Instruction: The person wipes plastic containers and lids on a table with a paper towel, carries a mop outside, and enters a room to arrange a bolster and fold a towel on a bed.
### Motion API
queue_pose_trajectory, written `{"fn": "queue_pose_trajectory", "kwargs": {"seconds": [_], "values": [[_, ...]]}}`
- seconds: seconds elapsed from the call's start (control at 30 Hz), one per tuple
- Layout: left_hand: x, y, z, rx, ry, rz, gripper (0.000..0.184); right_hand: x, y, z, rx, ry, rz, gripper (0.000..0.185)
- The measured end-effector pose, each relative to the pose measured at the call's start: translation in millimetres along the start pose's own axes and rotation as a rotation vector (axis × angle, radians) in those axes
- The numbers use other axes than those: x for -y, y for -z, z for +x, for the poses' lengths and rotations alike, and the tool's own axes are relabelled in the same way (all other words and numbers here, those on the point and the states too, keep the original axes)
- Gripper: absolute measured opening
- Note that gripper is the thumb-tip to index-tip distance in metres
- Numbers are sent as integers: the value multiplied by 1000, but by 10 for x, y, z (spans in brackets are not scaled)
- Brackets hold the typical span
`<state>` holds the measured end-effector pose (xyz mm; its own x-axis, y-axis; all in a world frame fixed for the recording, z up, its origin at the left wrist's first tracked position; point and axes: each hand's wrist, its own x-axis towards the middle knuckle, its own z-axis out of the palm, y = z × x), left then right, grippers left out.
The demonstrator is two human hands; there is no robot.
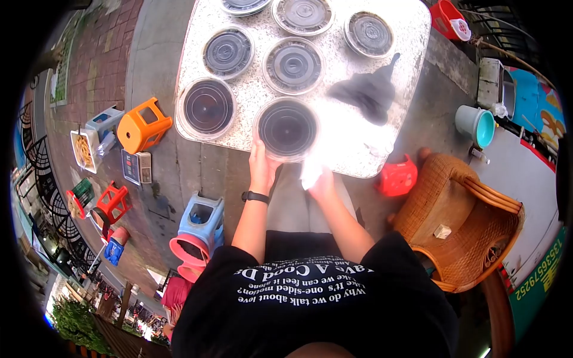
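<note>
Near the front edge of a white speckled table (pixel 250 95) is a round plastic container (pixel 287 130) with dark contents and a clear lid. My left hand (pixel 262 170), with a black band at the wrist, grips its near left side. At its near right side, my right hand (pixel 322 184) is closed around a white tissue or cloth (pixel 310 172); glare washes out the fingertips. Another dark container (pixel 208 108) stands to the left, and two more, a middle one (pixel 293 65) and a left one (pixel 228 52), lie behind. A crumpled dark cloth (pixel 367 95) rests on the right.
More lidded containers, one of them a right one (pixel 369 34), occupy the far side. A wicker chair (pixel 459 221) and a red stool (pixel 398 176) are at the right, a grey bucket (pixel 476 126) beyond. Orange (pixel 143 126) and blue (pixel 203 218) stools stand left.
</note>
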<state>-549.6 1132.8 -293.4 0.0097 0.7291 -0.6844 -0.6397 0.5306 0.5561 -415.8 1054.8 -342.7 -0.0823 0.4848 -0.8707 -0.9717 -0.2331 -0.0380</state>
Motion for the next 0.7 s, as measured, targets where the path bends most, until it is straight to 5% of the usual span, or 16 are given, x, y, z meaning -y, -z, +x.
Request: {"fn": "queue_pose_trajectory", "kwargs": {"seconds": [0.23,0.47,0.53,0.7], "values": [[15,149,-30,47,51,59,39,-98,206,-172,-9,-179,-32,38],[-2,57,-182,71,53,-4,39,-192,-239,-145,61,-128,44,38],[-2,78,-195,75,47,22,38,-137,-275,-125,226,-36,-123,38],[-3,79,-155,80,24,51,36,109,-385,-136,364,543,-1449,42]]}}
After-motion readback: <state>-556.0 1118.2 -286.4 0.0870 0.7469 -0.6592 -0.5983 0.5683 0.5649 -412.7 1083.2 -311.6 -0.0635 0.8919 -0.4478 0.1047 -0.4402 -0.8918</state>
